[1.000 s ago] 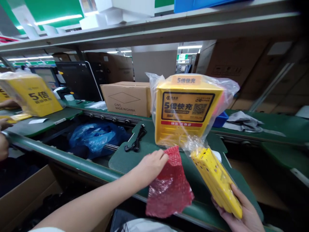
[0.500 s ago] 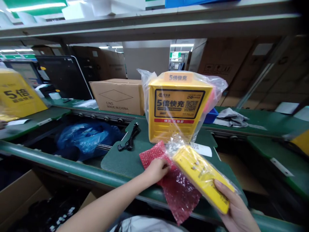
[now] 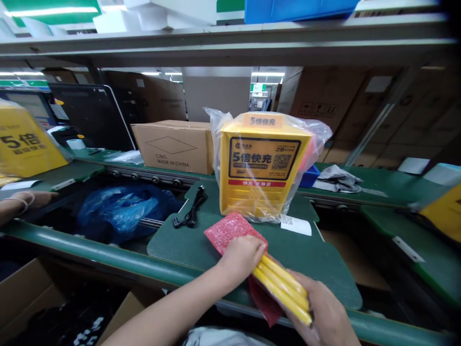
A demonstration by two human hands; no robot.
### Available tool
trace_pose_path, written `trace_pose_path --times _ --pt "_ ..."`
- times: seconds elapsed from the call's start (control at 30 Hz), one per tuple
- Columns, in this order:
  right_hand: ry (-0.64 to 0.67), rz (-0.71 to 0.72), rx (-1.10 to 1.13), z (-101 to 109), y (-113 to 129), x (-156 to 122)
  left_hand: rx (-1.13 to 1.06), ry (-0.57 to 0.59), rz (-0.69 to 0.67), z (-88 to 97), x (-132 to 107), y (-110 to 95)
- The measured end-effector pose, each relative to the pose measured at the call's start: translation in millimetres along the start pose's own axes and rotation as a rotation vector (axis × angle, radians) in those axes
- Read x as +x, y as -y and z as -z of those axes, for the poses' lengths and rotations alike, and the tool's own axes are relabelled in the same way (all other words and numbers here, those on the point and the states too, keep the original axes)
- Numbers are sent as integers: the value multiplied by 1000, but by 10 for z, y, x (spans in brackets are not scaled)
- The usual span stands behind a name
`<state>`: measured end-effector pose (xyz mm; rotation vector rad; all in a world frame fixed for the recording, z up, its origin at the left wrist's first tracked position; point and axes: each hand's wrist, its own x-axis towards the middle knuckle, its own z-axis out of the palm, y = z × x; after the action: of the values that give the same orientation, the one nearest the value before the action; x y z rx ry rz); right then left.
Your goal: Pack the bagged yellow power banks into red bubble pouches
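Note:
My left hand (image 3: 242, 259) is closed on the edge of a red bubble-wrap bag (image 3: 230, 229), low over the green work board (image 3: 180, 247). In my right hand (image 3: 322, 307) is a bundle of flat yellow slabs (image 3: 283, 286) wrapped in clear plastic. The bundle tilts, its far end against the bag beside my left fingers. Part of the bag hangs below it. Behind them stands a yellow charging cabinet (image 3: 259, 192) in a clear plastic bag. A coiled black power cord (image 3: 194, 207) lies to the left, and a white printed label (image 3: 296, 225) to the right.
A cardboard box (image 3: 173, 149) stands behind the board, left of the cabinet. Blue plastic (image 3: 118, 206) fills the gap to the left. Another person's hand (image 3: 27, 199) reaches in at far left, near a second yellow cabinet (image 3: 29, 144). A green rail (image 3: 108, 252) runs along the front.
My right hand has brought the yellow bundle left, turning it edge-up against the red bag. My left hand has shifted slightly down and right. Another person's hand has come further into view at left.

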<state>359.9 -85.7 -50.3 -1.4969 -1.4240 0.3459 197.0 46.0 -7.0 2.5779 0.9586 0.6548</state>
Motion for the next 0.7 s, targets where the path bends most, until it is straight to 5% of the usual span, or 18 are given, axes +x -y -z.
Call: trace_pose_path --times 0.07,0.17,0.3,0.43,0.5,0.6,0.7 --pt "-166 -309 153 -74 28 42 234 -43 -142 -7 -14 -55" --pt "-299 -728 694 -227 117 91 401 -229 -292 -26 31 -112" --pt "-282 -780 1080 -408 315 118 435 -473 -486 27 124 -295" --pt "-313 -890 1350 -459 449 187 336 -514 -545 79 -55 -403" --pt "-382 -917 1421 -446 480 226 113 -600 -450 88 -177 -336" --pt "-456 -880 1432 -461 526 244 -581 -812 -57 128 -173 -168" --pt "-404 -896 1454 -580 577 211 -1417 -578 333 172 26 -102"
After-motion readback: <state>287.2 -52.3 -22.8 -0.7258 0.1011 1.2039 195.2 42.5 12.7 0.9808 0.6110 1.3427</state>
